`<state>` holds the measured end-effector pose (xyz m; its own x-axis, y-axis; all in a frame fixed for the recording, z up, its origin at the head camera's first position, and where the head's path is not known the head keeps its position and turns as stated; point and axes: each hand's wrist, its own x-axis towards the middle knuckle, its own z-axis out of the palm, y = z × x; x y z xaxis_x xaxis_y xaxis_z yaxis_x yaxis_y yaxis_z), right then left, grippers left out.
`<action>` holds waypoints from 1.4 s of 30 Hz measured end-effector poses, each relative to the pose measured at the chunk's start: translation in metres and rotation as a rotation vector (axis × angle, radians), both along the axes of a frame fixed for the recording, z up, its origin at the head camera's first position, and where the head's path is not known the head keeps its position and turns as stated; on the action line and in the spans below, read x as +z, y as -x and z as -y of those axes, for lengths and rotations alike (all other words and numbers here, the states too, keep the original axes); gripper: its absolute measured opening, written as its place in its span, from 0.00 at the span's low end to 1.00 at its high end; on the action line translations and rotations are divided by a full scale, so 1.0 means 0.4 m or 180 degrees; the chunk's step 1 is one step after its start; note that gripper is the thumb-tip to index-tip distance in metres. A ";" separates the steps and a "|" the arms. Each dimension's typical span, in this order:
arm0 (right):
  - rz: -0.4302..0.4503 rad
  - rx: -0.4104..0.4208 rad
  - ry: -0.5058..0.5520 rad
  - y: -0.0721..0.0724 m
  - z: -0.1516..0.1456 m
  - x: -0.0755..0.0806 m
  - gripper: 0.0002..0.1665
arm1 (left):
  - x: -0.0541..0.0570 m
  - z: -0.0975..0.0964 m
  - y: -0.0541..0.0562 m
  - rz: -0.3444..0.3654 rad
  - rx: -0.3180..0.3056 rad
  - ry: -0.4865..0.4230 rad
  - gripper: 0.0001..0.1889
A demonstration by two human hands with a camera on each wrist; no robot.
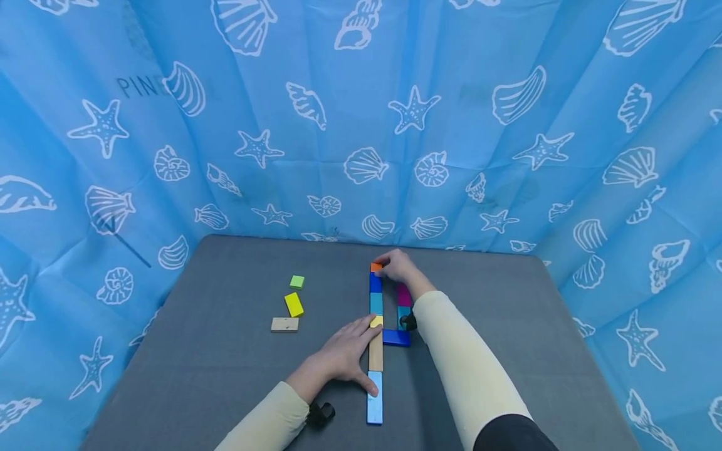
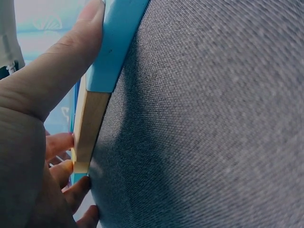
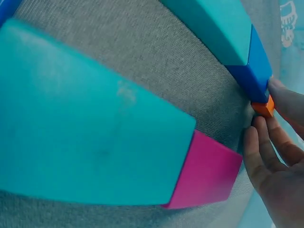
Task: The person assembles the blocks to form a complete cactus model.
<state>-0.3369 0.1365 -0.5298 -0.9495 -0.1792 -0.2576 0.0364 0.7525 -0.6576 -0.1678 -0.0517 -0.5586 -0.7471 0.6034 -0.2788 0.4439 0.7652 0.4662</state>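
Observation:
A straight row of flat blocks runs away from me on the grey table. From near to far come a light blue block (image 1: 375,407), a bare wooden block (image 1: 376,354), a yellow block (image 1: 376,321), a teal block (image 1: 376,304), a dark blue block (image 1: 375,283) and an orange block (image 3: 264,108). At the far end my right hand (image 1: 398,265) pinches the orange block against the dark blue one, thumb on one side and fingers on the other. My left hand (image 1: 345,351) lies spread along the near part, thumb on the light blue block, fingertips by the wooden and yellow blocks.
Right of the row, a blue block (image 1: 397,338) lies crosswise, with a teal block (image 3: 90,123) and a magenta block (image 3: 206,171) lined up beyond it. Loose at left lie a green block (image 1: 296,282), another yellow block (image 1: 294,305) and another wooden block (image 1: 284,324). A blue shell-print curtain (image 1: 316,156) surrounds the table (image 1: 225,376).

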 end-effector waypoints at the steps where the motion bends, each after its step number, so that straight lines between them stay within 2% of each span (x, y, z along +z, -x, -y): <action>1: -0.0005 0.0024 0.0001 -0.001 -0.001 0.001 0.21 | 0.001 0.000 0.000 0.0000 0.0001 0.0000 0.68; 7: -0.0193 0.0019 0.0092 -0.016 -0.013 0.017 0.22 | 0.003 -0.002 -0.004 -0.0010 -0.0012 0.0002 0.68; 12: -0.0413 0.0026 0.0160 -0.049 -0.025 0.041 0.22 | 0.000 -0.003 -0.009 -0.0025 -0.0007 0.0038 0.68; 15: -0.0581 0.0060 0.0161 -0.085 -0.030 0.059 0.22 | -0.001 -0.003 -0.009 -0.0021 -0.0001 0.0045 0.68; 21: -0.0821 0.0010 0.0187 -0.184 -0.044 0.082 0.22 | 0.004 -0.002 -0.005 0.0015 0.0007 0.0040 0.68; 27: -0.0996 0.0075 0.0069 -0.273 -0.089 0.048 0.25 | 0.009 -0.001 -0.005 0.0037 0.0002 -0.0001 0.68; 30: -0.1090 0.0231 -0.0137 -0.310 -0.111 0.024 0.29 | 0.008 -0.001 -0.006 0.0048 0.0007 -0.0007 0.68; 33: -0.1025 0.0449 -0.0347 -0.340 -0.126 0.005 0.35 | 0.012 -0.003 -0.008 0.0046 -0.0009 0.0021 0.68; 37: -0.0785 0.0680 -0.0528 -0.358 -0.138 -0.014 0.42 | 0.023 -0.004 -0.013 -0.0020 -0.0034 0.0099 0.68; 42: -0.0647 0.0700 -0.0569 -0.363 -0.146 -0.024 0.43 | 0.028 -0.004 -0.022 -0.0133 -0.0142 0.0030 0.68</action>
<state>-0.1915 0.1950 -0.5395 -0.9283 -0.3542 -0.1131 -0.2575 0.8318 -0.4918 -0.1590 -0.0500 -0.5473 -0.7307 0.6338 -0.2537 0.4967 0.7484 0.4395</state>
